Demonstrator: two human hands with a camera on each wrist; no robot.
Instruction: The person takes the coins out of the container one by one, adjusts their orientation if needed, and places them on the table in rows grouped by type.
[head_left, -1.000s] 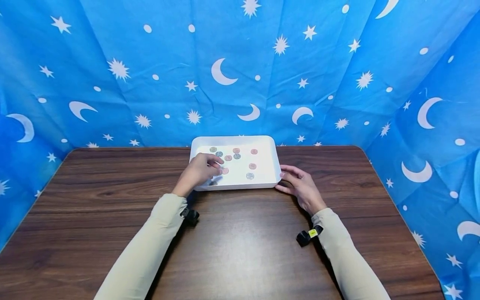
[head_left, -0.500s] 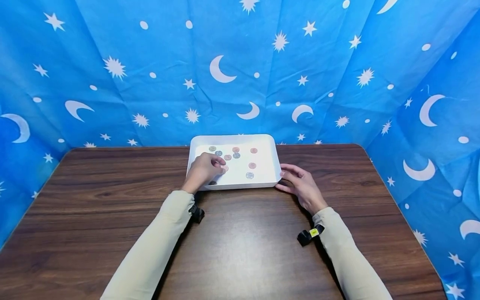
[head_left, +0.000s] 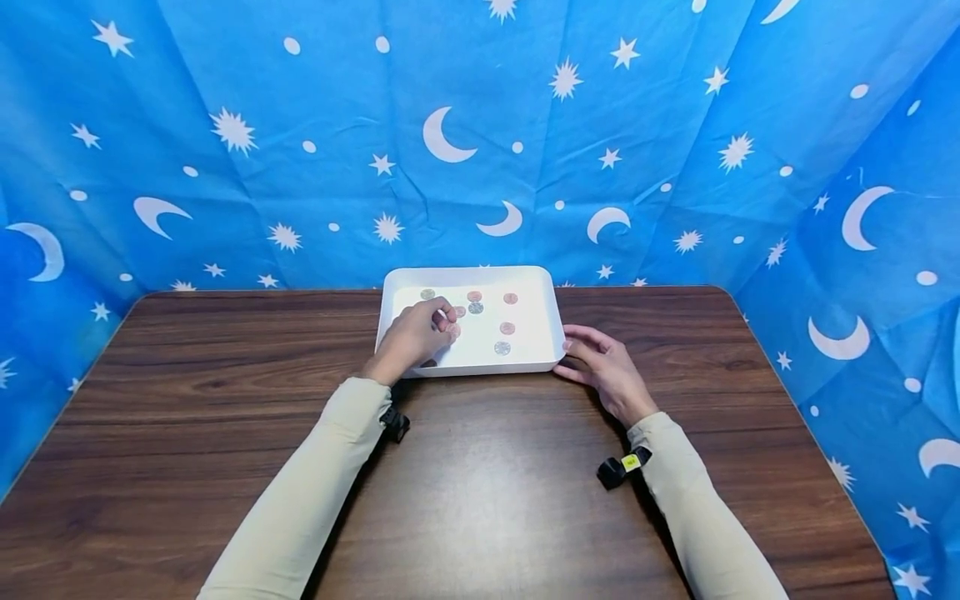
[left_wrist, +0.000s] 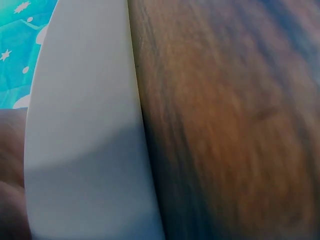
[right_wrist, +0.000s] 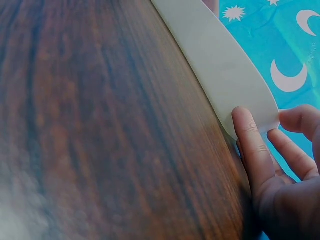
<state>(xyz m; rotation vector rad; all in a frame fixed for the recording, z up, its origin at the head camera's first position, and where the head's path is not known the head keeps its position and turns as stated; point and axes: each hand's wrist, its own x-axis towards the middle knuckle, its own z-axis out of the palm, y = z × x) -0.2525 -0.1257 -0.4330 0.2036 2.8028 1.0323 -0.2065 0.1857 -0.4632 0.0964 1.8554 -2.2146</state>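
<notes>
Both arms reach forward in pale sleeves, each with a small dark camera strapped under the wrist. The left hand (head_left: 411, 337) is held palm down, its fingers curled inward with the tips bunched together. The right hand (head_left: 604, 372) lies on its outer edge, fingers (right_wrist: 251, 145) loosely extended and pointing inward toward the left hand.

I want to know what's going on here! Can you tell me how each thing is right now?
White plastic tray: flat on the table, holding loose coins.
Coins: scattered flat in the tray.
Left hand: inside the tray, fingers curled over coins.
Right hand: fingers touching the tray's near right corner.
Brown wooden table: bears the tray.
</notes>
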